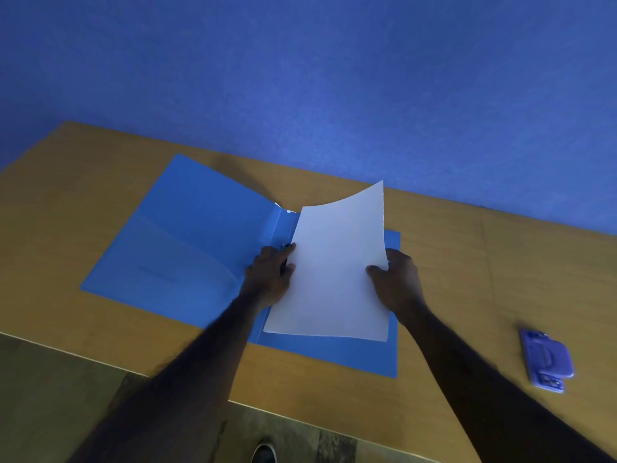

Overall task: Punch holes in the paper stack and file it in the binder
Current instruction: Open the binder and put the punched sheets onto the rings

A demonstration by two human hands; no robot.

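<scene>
A blue binder (pixel 187 242) lies open and flat on the wooden table (pixel 467 269). Over its right half I hold a white paper stack (pixel 334 272), its far edge curling upward. My left hand (pixel 270 275) grips the stack's left edge, right by the binder's spine and its small metal clip (pixel 284 246). My right hand (pixel 395 279) pinches the stack's right edge. A purple hole punch (pixel 546 359) rests on the table to the right, apart from both hands.
A blue wall (pixel 334 78) rises right behind the table's far edge. The table's near edge runs diagonally in front of me, with floor (pixel 50 396) and the toe of a shoe (pixel 263 454) below it.
</scene>
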